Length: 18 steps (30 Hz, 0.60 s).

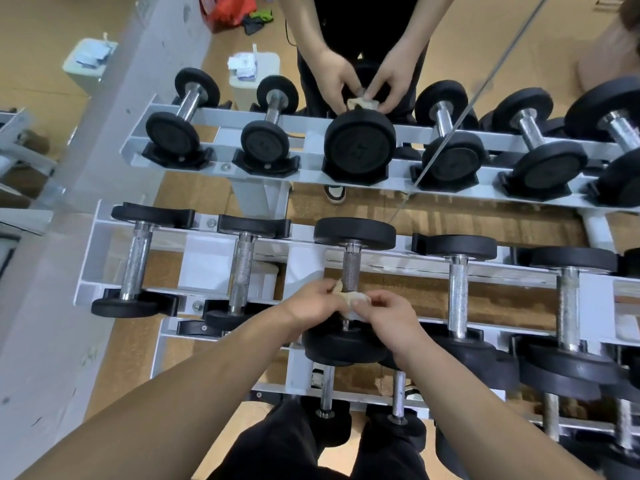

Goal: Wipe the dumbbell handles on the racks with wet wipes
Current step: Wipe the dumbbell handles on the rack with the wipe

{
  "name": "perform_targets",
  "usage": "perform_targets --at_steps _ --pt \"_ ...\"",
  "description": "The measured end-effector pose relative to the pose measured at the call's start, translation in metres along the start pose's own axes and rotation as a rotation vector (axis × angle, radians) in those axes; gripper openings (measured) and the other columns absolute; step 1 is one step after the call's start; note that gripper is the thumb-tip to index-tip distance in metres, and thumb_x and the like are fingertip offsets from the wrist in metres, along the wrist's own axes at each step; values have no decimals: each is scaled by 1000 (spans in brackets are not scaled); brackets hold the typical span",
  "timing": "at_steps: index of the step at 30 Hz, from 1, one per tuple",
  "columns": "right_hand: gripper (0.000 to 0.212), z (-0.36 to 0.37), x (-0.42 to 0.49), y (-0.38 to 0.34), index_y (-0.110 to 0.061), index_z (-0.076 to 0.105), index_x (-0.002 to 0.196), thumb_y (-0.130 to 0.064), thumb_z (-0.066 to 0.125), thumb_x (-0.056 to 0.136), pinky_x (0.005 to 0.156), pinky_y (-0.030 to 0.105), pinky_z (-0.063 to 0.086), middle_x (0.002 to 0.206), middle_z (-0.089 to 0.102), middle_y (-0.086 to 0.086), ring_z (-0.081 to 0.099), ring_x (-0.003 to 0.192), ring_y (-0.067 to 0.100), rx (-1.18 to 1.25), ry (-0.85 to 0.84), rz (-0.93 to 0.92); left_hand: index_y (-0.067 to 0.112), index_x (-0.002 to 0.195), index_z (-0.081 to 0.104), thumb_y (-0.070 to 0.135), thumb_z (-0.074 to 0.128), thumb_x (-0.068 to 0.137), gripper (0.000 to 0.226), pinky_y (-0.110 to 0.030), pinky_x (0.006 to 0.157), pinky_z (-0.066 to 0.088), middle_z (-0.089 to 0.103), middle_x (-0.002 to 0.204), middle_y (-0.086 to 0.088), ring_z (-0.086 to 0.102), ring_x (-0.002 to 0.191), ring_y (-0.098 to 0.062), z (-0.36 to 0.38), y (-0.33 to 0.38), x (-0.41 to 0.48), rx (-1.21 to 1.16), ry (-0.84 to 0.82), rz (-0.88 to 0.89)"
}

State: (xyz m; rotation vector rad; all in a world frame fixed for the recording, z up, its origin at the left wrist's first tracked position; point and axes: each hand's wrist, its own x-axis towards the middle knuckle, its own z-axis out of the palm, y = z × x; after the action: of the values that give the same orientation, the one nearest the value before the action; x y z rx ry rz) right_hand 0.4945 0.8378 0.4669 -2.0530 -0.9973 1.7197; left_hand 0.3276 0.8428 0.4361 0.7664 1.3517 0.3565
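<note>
A black dumbbell with a knurled steel handle (351,271) lies across the top tier of a white rack (204,258), third from the left. A crumpled, yellowish wet wipe (353,298) is wrapped round the near end of that handle. My left hand (311,303) pinches the wipe from the left and my right hand (388,315) pinches it from the right, just above the near weight head (343,346). Neighbouring dumbbell handles (242,271) lie parallel on either side.
A mirror wall behind the rack reflects the dumbbells, my hands and my body (360,84). A lower tier holds more dumbbells (398,396) by my knees. A white bin (86,64) and a grey wall (52,271) stand at left. The floor is cork-brown.
</note>
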Motion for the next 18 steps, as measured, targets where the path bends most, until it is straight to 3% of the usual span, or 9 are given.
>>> perform_targets --at_steps 3,7,9,12,14,16,18 --pt "14 5 3 0 -16 70 80 -23 74 91 68 29 45 79 67 -3 60 79 18 -23 84 -43 16 86 73 14 66 91 8 -36 84 55 72 84 -2 67 83 -21 2 -6 3 -34 249 84" --pt "30 4 6 -15 -6 61 73 -28 73 88 75 36 44 71 57 3 52 72 20 83 148 -92 25 64 55 16 74 86 30 -7 73 39 57 83 4 57 77 -5 6 -10 1 223 525 302" --pt "31 1 10 -25 -12 61 74 -36 74 87 81 41 52 73 62 6 57 74 23 127 152 -104 17 65 57 17 77 86 29 -4 75 38 57 87 2 56 82 -2 3 -6 0 244 565 421" --pt "43 -2 23 -33 -8 60 93 -47 76 84 91 57 58 92 73 15 70 85 31 208 173 -85 9 72 60 27 83 84 31 -15 59 41 57 69 2 51 57 -2 1 4 -1 132 503 359" --pt "42 -4 28 -35 -15 58 114 -46 71 90 98 53 55 116 68 12 67 105 33 155 231 -70 14 79 65 29 86 80 26 -18 57 41 59 68 5 49 54 -2 0 6 3 72 525 297" --pt "38 -5 25 -32 -18 55 126 -37 65 95 101 40 47 132 53 6 56 117 28 -94 373 -144 18 84 70 24 85 82 17 -14 58 41 61 71 6 51 55 0 -3 6 5 0 559 301" --pt "16 -1 19 -26 -20 63 109 -24 64 93 89 30 46 120 54 1 58 108 22 -239 394 -296 17 88 70 13 80 86 10 -11 61 42 67 81 6 56 61 2 -7 7 5 -20 573 342"
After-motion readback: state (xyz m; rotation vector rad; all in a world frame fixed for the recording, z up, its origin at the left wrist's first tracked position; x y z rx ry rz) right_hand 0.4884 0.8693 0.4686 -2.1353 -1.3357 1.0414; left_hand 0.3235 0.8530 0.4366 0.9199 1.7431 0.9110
